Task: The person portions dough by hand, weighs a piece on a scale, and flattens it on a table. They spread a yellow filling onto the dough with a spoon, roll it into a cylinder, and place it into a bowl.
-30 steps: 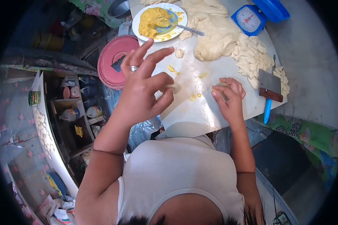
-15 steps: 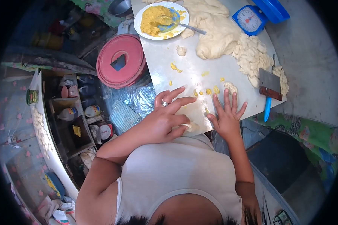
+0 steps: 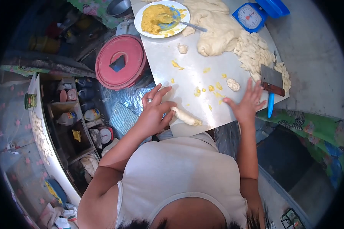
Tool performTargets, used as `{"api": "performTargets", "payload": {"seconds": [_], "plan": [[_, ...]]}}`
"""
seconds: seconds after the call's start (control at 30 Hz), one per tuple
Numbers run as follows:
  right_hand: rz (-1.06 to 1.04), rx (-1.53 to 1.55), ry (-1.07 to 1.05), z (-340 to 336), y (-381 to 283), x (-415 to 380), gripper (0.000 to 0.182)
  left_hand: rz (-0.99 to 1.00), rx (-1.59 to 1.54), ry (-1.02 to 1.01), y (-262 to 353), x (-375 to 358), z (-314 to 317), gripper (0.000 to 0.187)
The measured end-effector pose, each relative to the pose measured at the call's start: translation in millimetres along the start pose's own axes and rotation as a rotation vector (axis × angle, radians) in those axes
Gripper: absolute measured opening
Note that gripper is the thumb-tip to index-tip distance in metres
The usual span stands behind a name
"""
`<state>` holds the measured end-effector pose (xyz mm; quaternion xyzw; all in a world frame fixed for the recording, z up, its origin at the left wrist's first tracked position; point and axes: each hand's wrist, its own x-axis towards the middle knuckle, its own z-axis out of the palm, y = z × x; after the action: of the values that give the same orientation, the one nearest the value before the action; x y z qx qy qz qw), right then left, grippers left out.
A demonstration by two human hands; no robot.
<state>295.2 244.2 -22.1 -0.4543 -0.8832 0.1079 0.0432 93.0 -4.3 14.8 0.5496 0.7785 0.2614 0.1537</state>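
Note:
A small filled dough roll [image 3: 186, 116] lies at the near edge of the metal table [image 3: 197, 68]. Beside its left end is my left hand [image 3: 154, 112], a ring on one finger; the fingers are apart, thumb and index fingertips at the dough. My right hand [image 3: 246, 103] is spread open near the right edge, holding nothing. Between the hands are several small yellow filling bits [image 3: 211, 88] and a flattened dough piece [image 3: 233, 84]. Close to my right fingers lies a dough scraper [image 3: 273, 80], with a blue handle [image 3: 271, 105] sticking out beneath it.
At the back, a white plate [image 3: 138, 26] holds yellow filling and a spoon [image 3: 195, 26]. A large dough mass [image 3: 218, 36] and cut dough pieces [image 3: 256, 53] lie near a blue scale [image 3: 250, 17]. A red-lidded bucket [image 3: 103, 66] stands left, by a shelf [image 3: 63, 126].
My left hand has drawn left and off the dough, uncovering the roll. My right hand has moved right, away from the filling bits, with fingers spread. The view has shifted slightly.

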Motion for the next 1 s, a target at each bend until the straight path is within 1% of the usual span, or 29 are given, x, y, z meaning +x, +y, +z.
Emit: {"api": "performTargets", "payload": {"seconds": [0.07, 0.1, 0.13, 0.17, 0.2, 0.23, 0.27, 0.3, 0.37, 0.43, 0.47, 0.53, 0.57, 0.6, 0.63, 0.67, 0.73, 0.8, 0.83, 0.87, 0.9, 0.97, 1.0], "plan": [[0.025, -0.006, 0.115, -8, 16, 3, 0.125, -0.065, -0.047, 0.040, 1, -2, 2, 0.024], [0.072, -0.011, 0.056, -18, 14, 2, 0.112, -0.067, -0.048, 0.044, 0, -3, 1, 0.024], [0.068, -0.011, 0.058, -19, 15, -1, 0.112, -0.056, -0.125, 0.021, -2, -5, -1, 0.026], [-0.074, 0.045, 0.160, -21, 18, -2, 0.095, -0.044, -0.202, 0.001, -4, -6, -3, 0.029], [-0.216, 0.102, 0.260, -22, 20, -5, 0.078, -0.044, -0.204, 0.006, -4, -7, -5, 0.029], [-0.219, 0.100, 0.259, -22, 20, -8, 0.078, 0.038, -0.129, 0.023, -4, -9, -7, 0.030], [-0.382, 0.184, 0.212, -23, 18, -11, 0.061, 0.118, -0.055, 0.039, -4, -11, -8, 0.032], [-0.543, 0.269, 0.164, -25, 13, -15, 0.044, 0.116, -0.056, 0.039, -1, -11, -6, 0.032], [-0.628, 0.289, 0.105, -26, -22, -33, 0.036, 0.230, 0.035, -0.068, 7, -9, 0, 0.034], [-0.691, 0.360, -0.016, -23, -49, -50, 0.040, 0.230, 0.083, -0.044, 3, -6, 9, 0.035], [-0.687, 0.358, -0.014, -20, -60, -56, 0.040, 0.229, 0.126, -0.023, 1, -4, 13, 0.035], [-0.703, 0.294, -0.134, -9, -73, -65, 0.044, 0.225, 0.132, -0.013, -1, 1, 14, 0.035], [-0.718, 0.259, -0.098, 2, -74, -67, 0.047, 0.216, 0.141, 0.001, -4, 4, 13, 0.034], [-0.721, 0.264, -0.099, 5, -71, -67, 0.047, 0.212, 0.144, 0.000, -7, 6, 13, 0.034], [-0.709, 0.220, -0.050, 5, -67, -64, 0.048, 0.192, 0.145, 0.017, -11, 8, 13, 0.035], [-0.695, 0.175, -0.002, 3, -67, -61, 0.049, 0.173, 0.144, 0.035, -12, 11, 12, 0.036], [-0.662, 0.189, 0.006, -8, -69, -57, 0.050, 0.145, 0.202, 0.047, -9, 15, 7, 0.037], [-0.627, 0.200, 0.013, -11, -71, -56, 0.051, 0.174, 0.098, 0.062, -3, 17, 0, 0.036], [-0.658, 0.290, -0.006, -9, -72, -57, 0.053, 0.173, 0.096, 0.064, -3, 18, 2, 0.036], [-0.693, 0.379, -0.028, -7, -73, -57, 0.055, 0.225, 0.110, -0.005, -5, 17, 5, 0.035], [-0.703, 0.377, -0.031, -2, -72, -56, 0.055, 0.274, 0.126, -0.072, -7, 17, 7, 0.035], [-0.762, 0.354, -0.151, 4, -71, -54, 0.055, 0.263, 0.119, -0.056, -10, 19, 11, 0.033], [-0.774, 0.351, -0.153, 2, -69, -50, 0.055, 0.261, 0.113, -0.049, -10, 20, 12, 0.031]]}}
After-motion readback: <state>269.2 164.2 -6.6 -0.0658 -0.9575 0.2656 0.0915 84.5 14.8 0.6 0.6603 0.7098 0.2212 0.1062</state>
